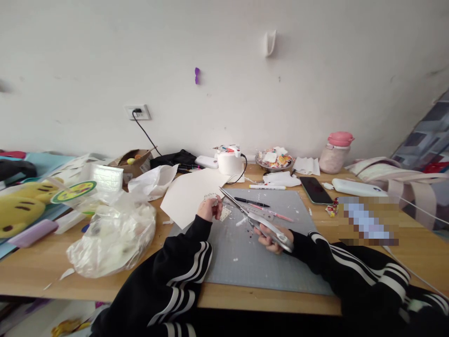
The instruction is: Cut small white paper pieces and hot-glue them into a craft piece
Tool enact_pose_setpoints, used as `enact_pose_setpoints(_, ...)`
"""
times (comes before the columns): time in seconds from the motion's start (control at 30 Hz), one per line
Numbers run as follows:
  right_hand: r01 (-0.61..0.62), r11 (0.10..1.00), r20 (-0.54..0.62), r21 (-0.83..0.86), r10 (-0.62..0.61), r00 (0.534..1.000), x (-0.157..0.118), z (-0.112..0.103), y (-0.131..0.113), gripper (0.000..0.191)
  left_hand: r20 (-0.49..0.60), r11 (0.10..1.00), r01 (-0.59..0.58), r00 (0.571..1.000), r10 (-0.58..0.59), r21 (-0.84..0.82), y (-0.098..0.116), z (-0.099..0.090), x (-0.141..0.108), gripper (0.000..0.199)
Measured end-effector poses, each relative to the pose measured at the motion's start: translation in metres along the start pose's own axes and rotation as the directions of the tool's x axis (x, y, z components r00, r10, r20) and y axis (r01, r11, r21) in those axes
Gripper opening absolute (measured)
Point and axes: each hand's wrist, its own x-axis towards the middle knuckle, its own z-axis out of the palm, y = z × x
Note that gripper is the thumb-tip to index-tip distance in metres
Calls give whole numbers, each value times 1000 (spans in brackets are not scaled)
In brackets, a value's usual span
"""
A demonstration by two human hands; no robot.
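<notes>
Scissors (258,218), head view: located in the right hand (271,238), above the right-centre part of a grey cutting mat (242,271). The fingers are closed around the handle end; the blades point forward and to the left, with the tips near the left hand (209,209). Whether the blades are parted cannot be determined.

The left hand is above the left part of the mat. Its fingers are bent and pinched on a small patterned paper piece (211,197), partly hidden by the fingers. A second patterned scrap (225,214) shows just beside that hand, on its right.

Items noted on the mat: a black pen (252,201), a pink pen (282,217), a ruler (263,214) partly covered by the scissors, and small white bits.

Items noted on the wooden table (66,286): a large white sheet (191,194), whose lower edge lies near the left hand; a clear plastic bag (114,241), left of the mat; a marker (267,187), at the far edge of the mat; and a dark phone (315,190), beyond the mat's far right corner. Further back are a round white container (229,164), a bowl (289,167) heaped with scraps, and a pink-lidded bottle (335,158).
</notes>
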Motion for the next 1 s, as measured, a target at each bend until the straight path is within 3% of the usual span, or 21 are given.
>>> enact_pose_setpoints(0.4,-27,999,-43,-37,25,999,4,-2,4,64,0,990,-51,999,51,132,-3,0,0,31)
enact_pose_setpoints(0.63,-20,998,-60,-58,16,998,7,0,5,50,6,988,-28,1000,27,152,-6,0,1,31)
enact_pose_setpoints(0.77,74,997,-88,-33,-76,993,7,4,5,52,-9,985,-30,999,32,170,-3,1,-2,32)
enact_pose_setpoints(1.0,50,998,-85,-43,-54,995,6,5,4,52,15,984,-16,1000,13,177,-3,3,-4,33)
